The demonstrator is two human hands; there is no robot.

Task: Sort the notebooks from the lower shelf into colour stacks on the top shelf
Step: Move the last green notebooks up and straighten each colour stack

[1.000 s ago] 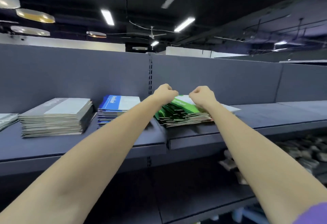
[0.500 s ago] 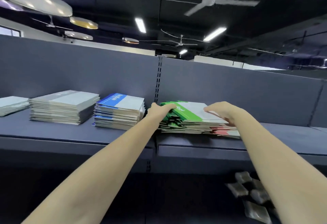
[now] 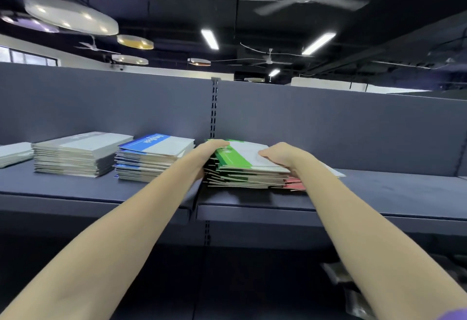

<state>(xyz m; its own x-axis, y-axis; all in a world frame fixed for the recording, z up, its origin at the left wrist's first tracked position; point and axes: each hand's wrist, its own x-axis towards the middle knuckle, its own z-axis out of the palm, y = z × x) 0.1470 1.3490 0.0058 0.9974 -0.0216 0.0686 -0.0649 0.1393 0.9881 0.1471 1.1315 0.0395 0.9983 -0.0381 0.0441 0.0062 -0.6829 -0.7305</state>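
Note:
A stack of green notebooks [image 3: 242, 165] lies on the top shelf [image 3: 252, 201], right of the slotted upright. My left hand [image 3: 207, 153] grips the stack's left edge, fingers curled over the top cover. My right hand [image 3: 280, 154] holds the stack's right side, fingers bent on the top cover. A red notebook [image 3: 294, 183] pokes out from under the stack at its right. Left of it stand a blue stack [image 3: 154, 158] and a grey stack [image 3: 78, 153].
Another pale stack [image 3: 14, 153] sits at the far left of the shelf. The shelf's back panel [image 3: 328, 127] rises behind the stacks. A few loose notebooks [image 3: 338, 273] lie on the dark lower shelf at the lower right.
My view has swung left and down to the shelf's level. Both hands have slid from the top of the green stack to its left and right sides.

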